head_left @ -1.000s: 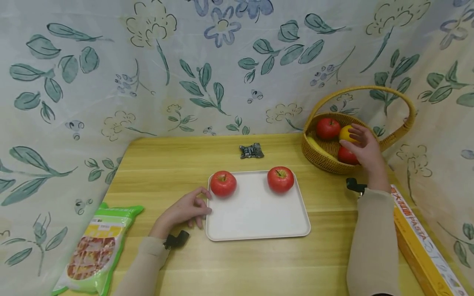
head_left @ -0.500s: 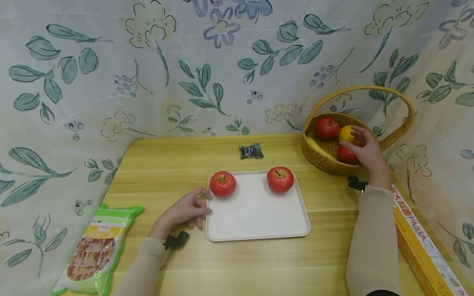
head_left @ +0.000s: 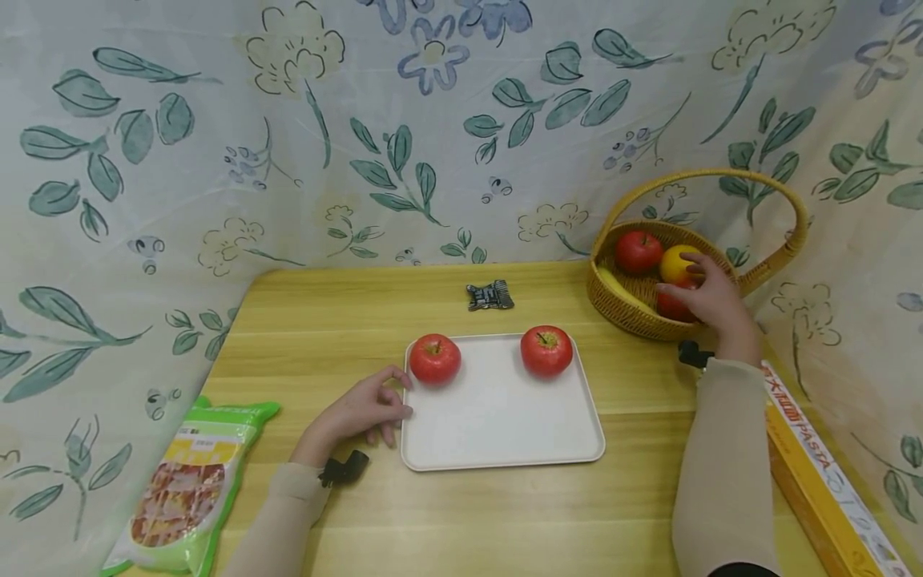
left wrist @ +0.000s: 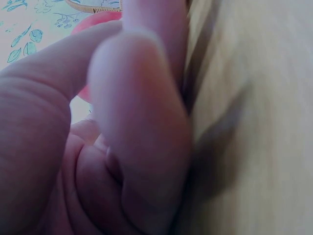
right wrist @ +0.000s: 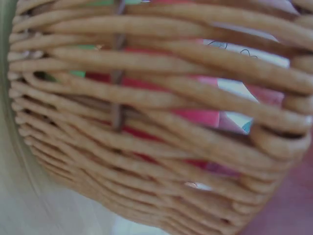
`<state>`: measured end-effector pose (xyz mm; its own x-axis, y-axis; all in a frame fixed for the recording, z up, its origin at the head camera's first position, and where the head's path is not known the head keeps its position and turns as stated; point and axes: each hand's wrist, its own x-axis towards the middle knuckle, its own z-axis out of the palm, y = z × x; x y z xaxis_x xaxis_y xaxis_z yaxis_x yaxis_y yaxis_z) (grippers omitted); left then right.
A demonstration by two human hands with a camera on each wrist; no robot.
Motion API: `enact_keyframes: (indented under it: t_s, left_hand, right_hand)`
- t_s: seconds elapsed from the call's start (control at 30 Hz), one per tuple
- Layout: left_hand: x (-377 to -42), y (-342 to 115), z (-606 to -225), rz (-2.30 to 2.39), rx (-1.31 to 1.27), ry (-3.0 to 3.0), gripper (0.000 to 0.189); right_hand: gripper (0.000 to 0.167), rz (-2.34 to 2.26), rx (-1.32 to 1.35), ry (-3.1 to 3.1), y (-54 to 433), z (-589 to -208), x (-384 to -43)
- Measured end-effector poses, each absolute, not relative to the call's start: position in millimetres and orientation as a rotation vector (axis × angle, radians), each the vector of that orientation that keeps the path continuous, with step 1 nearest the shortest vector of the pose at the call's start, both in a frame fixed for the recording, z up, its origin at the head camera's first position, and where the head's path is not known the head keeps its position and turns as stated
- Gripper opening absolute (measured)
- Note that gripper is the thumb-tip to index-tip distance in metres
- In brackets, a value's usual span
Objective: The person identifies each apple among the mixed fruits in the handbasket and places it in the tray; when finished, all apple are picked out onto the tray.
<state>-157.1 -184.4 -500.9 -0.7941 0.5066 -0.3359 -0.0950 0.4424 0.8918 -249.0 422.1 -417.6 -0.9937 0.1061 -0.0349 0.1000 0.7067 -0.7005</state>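
Note:
My right hand [head_left: 714, 300] reaches over the near rim of a wicker basket [head_left: 634, 322], its thumb and fingers spread above a red apple [head_left: 674, 306] that they partly cover. Beside those fingers sits an orange [head_left: 675, 264]. Another apple [head_left: 638, 252] and a banana [head_left: 626, 292] also lie in the basket. In the right wrist view the basket's woven side [right wrist: 146, 98] fills the picture, with red showing through the gaps. My left hand [head_left: 360, 409] rests on the table, fingers loosely bent, fingertips right at the left edge of a white tray [head_left: 497, 425].
On the tray stand a left apple [head_left: 435, 359] and a right apple [head_left: 546, 351]. A small black wrapped packet [head_left: 489, 295] lies behind it. A green food bag [head_left: 189, 489] is at the left, and a yellow pasta box [head_left: 829, 481] runs along the right edge.
My right hand has lowered slightly toward the near apple in the basket, with its thumb now across the apple's top. My left hand has stayed put beside the tray.

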Motion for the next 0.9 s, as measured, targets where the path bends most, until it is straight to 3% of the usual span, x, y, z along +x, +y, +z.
enact_keyframes:
  t_s: [0.9]
  left_hand:
    - [-157.3,-183.5,-500.4,1.362,0.339,2.117,0.048]
  right_hand:
    - [0.085,1.067,-0.067,-3.015,420.4,-425.9,-258.0]
